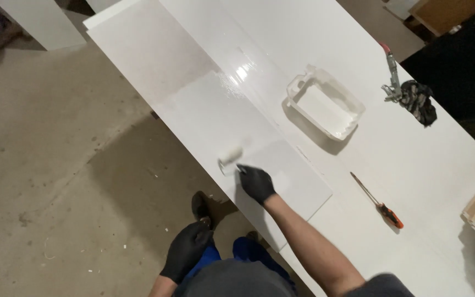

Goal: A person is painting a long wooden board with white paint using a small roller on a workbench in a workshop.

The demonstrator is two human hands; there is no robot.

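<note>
Left hand (187,250) gloved, hanging loose and empty by the leg, right hand (257,183) clenched round the paint roller (230,156) handle, pressing it flat on the white board (215,118), paint tray (325,102) within reach.

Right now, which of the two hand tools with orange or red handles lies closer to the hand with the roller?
The screwdriver, thin shaft and orange handle, lying right of the right hand. The red-handled clamp lies farther off, beyond the paint tray.
</note>
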